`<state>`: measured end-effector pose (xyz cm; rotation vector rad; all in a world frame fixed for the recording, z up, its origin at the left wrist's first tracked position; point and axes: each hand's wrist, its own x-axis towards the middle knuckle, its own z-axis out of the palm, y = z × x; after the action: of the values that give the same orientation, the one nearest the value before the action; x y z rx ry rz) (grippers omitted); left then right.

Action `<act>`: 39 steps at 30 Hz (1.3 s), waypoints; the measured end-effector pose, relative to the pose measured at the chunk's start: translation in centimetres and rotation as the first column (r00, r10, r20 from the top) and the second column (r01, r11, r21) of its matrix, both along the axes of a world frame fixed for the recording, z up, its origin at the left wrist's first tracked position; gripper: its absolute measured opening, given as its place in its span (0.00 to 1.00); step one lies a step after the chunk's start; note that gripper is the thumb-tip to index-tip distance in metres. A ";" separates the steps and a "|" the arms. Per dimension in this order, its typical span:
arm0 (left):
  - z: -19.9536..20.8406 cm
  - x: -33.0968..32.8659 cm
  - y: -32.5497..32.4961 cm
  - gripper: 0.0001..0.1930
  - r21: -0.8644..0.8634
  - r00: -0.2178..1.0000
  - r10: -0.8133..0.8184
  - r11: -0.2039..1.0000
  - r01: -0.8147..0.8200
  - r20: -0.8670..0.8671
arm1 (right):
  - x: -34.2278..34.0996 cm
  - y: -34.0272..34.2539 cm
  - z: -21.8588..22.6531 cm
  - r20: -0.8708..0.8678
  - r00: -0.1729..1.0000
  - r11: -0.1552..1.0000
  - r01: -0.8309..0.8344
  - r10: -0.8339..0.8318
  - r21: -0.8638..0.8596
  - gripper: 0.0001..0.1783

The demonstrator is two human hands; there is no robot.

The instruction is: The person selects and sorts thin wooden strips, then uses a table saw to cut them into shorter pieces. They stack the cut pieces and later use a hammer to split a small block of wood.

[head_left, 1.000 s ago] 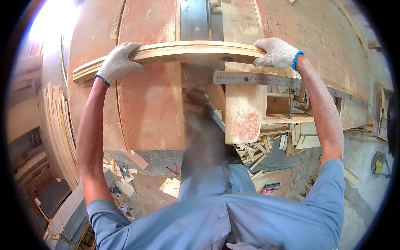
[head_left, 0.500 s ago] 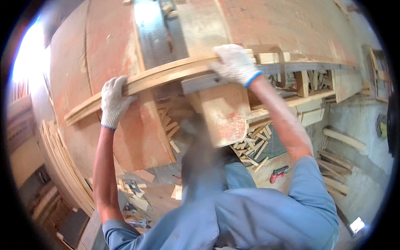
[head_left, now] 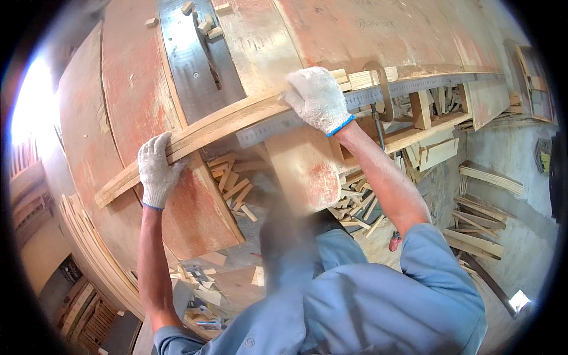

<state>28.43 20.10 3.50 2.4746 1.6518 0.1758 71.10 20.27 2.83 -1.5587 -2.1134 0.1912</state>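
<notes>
Two long pale wooden strips (head_left: 228, 121) lie side by side, slanting across the workbench (head_left: 207, 219). My left hand (head_left: 156, 170), in a white knitted glove, is closed round them near their left end. Toward their right end my right hand (head_left: 319, 100), also gloved, presses over the strips with its fingers bent round them; its fingertips are partly hidden. Under my right hand runs a metal ruler (head_left: 266, 130) with graduation marks, along the bench's near edge. Right of that hand, a C-clamp (head_left: 386, 94) sits over the ruler beside a short wooden block (head_left: 371, 78).
A grey metal plate (head_left: 198, 65) with a slot and small offcuts is set into the bench beyond the strips. Wood scraps (head_left: 236, 189) lie below the bench's gap. Long strips (head_left: 94, 248) lean at left; stacked boards (head_left: 482, 210) stand at right.
The view has shifted a little. Against the bench, the strips have slid slightly rightward, and my left hand has moved with them. My right hand stays near the same spot by the ruler.
</notes>
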 end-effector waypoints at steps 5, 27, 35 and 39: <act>-0.8 -0.3 -0.8 0.43 0.099 0.999 -0.043 0.994 0.044 -0.015 | -0.6 -0.3 -0.2 -0.019 1.000 0.997 0.015 -0.013 0.069 0.16; -0.6 0.1 0.1 0.37 0.121 0.999 -0.035 0.992 0.034 0.013 | -1.1 -1.3 -2.2 0.140 0.987 0.950 0.028 -0.075 0.312 0.21; -0.8 -0.4 0.6 0.38 0.132 0.998 -0.057 0.989 0.061 -0.029 | -1.2 -1.1 -2.2 0.104 0.991 0.928 0.042 -0.086 0.371 0.19; -0.6 0.0 0.6 0.38 0.114 0.999 -0.026 0.993 0.031 -0.041 | -1.0 -1.0 -2.5 0.105 0.990 0.921 0.048 -0.096 0.387 0.18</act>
<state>28.43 20.75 2.86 2.5999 1.6651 0.2262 70.08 19.32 0.36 -1.4348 -2.0247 -0.3368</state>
